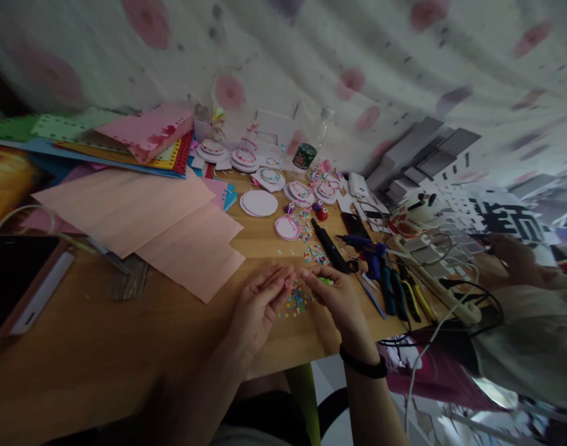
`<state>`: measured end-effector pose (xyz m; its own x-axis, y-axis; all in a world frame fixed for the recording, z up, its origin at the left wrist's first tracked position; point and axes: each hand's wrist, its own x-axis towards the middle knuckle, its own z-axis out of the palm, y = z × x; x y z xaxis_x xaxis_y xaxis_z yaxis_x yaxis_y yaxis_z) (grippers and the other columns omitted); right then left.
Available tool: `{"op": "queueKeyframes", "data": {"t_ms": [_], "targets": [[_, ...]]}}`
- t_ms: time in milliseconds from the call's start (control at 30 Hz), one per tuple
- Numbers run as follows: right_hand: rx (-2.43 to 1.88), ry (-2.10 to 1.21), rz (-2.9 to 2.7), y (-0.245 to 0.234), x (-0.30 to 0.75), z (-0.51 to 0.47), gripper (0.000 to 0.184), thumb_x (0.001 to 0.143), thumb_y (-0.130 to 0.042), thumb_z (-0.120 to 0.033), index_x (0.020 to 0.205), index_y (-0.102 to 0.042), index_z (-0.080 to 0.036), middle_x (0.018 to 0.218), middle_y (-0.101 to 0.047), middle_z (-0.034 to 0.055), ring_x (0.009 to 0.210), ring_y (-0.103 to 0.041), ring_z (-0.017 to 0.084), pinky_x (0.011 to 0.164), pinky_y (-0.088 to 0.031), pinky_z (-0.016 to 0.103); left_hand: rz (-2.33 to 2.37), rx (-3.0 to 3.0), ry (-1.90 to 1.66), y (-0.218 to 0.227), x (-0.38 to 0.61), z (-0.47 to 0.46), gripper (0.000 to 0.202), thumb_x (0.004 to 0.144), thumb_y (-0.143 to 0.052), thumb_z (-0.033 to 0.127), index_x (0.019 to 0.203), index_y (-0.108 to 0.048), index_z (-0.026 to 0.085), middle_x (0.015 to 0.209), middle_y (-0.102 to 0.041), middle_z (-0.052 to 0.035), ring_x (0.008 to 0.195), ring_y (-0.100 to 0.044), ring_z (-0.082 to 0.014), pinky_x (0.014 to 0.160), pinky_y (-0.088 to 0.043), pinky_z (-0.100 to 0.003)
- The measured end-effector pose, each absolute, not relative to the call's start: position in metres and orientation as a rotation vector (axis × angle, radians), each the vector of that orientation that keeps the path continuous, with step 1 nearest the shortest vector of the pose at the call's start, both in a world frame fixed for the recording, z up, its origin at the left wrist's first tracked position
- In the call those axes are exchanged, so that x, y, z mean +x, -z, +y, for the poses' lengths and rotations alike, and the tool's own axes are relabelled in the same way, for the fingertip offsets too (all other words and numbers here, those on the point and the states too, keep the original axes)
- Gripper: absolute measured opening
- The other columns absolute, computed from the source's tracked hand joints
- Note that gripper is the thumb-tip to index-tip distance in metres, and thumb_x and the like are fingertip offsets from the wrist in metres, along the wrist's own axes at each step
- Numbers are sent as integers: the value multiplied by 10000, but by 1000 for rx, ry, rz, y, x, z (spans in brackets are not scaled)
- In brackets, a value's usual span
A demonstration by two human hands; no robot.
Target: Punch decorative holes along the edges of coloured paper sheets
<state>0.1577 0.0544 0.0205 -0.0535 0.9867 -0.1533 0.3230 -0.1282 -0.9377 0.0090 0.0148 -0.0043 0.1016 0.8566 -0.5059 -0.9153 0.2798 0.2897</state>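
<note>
My left hand (259,303) rests on the wooden table (101,353) with its fingers stretched flat, the fingertips beside a scatter of small coloured paper bits (296,303). My right hand (335,296) lies close to the right of it, fingers curled and pinched on a small green thing (326,281) that I cannot make out. A black band is on that wrist. The two hands nearly touch at the fingertips above the paper bits.
Pink paper sheets (171,229) and stacked coloured card (125,136) lie left. White discs (259,202), a black glue gun (330,246), pliers and cutters (395,291), a power strip (439,279) and cables lie right. Another person's hand (510,254) is at far right. A dark tablet (13,279) sits left.
</note>
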Motion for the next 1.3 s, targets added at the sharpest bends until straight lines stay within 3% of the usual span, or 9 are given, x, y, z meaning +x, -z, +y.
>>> {"op": "queueKeyframes", "data": {"t_ms": [233,433,600,733,800,967,1167,1300], "targets": [[-1535,-1172,-1475,-21,162,54,465,667,-804,-615,700,-725,-158,589,-565,4,484,-377,91,429,-277,234,722,-105,-1309,6,10,14,132,906,-611,62,904,-734,109,951,-783,-115,910,-752,-186,940,-582,-300],[-1515,-1145,-1445,-22,162,52,459,703,-767,-624,646,-678,-177,544,-505,-20,470,-358,95,442,-274,248,654,-121,-1276,7,9,17,252,1002,-486,190,985,-718,92,1117,-750,-168,1110,-698,-229,1081,-498,-367],[-1464,-1138,-1458,-24,163,49,524,804,-663,-642,553,-609,-185,495,-472,-23,459,-389,96,458,-299,248,590,-205,-1248,0,6,18,390,1034,-385,279,1126,-667,26,1143,-731,-213,1112,-697,-249,1088,-491,-374],[-1483,-1199,-1388,-28,161,49,366,684,-808,-525,768,-727,-178,577,-576,-20,469,-399,83,437,-283,226,559,-217,-1240,-5,4,17,481,1033,-356,296,1338,-535,-30,1199,-701,-244,1139,-683,-268,1093,-481,-386],[-1497,-1246,-1313,-29,159,49,419,632,-840,-491,890,-747,-175,630,-641,-6,457,-398,76,425,-274,219,547,-220,-1253,-5,4,17,512,1032,-355,299,1402,-473,-35,1218,-693,-243,1153,-675,-265,1096,-474,-378],[-1519,-1309,-1198,-29,159,50,453,579,-856,-483,874,-738,-160,701,-733,54,420,-387,66,402,-261,219,526,-238,-1306,-2,3,17,505,1030,-340,268,1451,-430,3,1208,-710,-204,1125,-690,-237,1110,-456,-373],[-1539,-1213,-1231,-22,163,52,413,545,-888,-431,840,-753,-175,698,-687,19,469,-421,76,415,-271,212,546,-262,-1465,3,-2,17,487,1021,-336,319,1387,-527,61,1282,-683,-170,1198,-650,-214,1131,-431,-359],[-1513,-1153,-1175,-22,166,51,366,601,-850,-487,743,-706,-182,586,-565,-33,450,-379,70,418,-263,212,545,-235,-1523,3,-5,17,488,997,-368,354,1335,-577,71,1335,-652,-163,1259,-608,-218,1154,-401,-356]]}}
